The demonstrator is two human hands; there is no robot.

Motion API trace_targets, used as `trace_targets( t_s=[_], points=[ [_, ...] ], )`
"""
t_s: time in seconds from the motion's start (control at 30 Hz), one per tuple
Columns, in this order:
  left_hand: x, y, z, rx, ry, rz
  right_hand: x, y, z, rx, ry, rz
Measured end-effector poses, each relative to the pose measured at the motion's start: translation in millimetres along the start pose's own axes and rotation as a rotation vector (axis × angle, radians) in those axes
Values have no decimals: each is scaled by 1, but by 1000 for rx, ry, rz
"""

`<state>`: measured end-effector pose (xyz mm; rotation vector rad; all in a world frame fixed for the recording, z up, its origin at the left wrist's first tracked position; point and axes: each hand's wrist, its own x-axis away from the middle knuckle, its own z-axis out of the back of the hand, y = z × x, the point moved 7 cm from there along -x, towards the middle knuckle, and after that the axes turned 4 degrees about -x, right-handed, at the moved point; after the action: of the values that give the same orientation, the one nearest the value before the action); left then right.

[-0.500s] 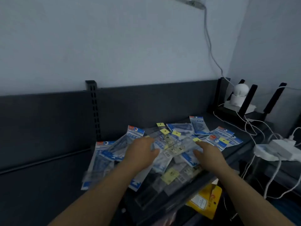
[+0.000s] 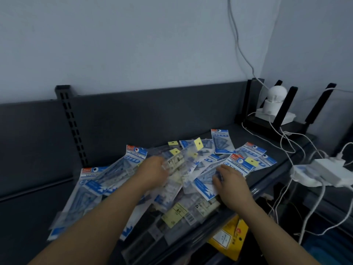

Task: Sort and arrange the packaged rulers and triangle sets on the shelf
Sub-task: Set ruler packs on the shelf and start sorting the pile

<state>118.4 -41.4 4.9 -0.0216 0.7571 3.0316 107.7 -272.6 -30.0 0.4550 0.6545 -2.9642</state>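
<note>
Sorting underway: left hand [image 2: 152,172] is clasping clear ruler packs [image 2: 177,162] just above the pile [image 2: 175,211] on the shelf [image 2: 248,136]; right hand [image 2: 234,181] is touching a triangle set [image 2: 206,183] right of that grip, its own grip unreadable. Next move is probably calling for parting rulers from triangles.

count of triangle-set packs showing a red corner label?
5 packs: far left, left-centre, back centre, back right, right-centre. Others may be buried in the pile.
</note>
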Motion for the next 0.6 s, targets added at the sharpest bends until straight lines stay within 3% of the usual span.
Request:
trace_targets(
  t_s=[0.27, 0.47, 0.6],
  points=[
    [-3, 4, -10, -170, -74, 26, -2, -8, 4, -62, 6, 4],
    [-5, -33, 20, 180, -61, 97, -2, -36, 12, -165, 6, -44],
    [-2, -61, 52, 189, 2, 105, -8, -70, -8, -78, -97, -86]
  ],
)
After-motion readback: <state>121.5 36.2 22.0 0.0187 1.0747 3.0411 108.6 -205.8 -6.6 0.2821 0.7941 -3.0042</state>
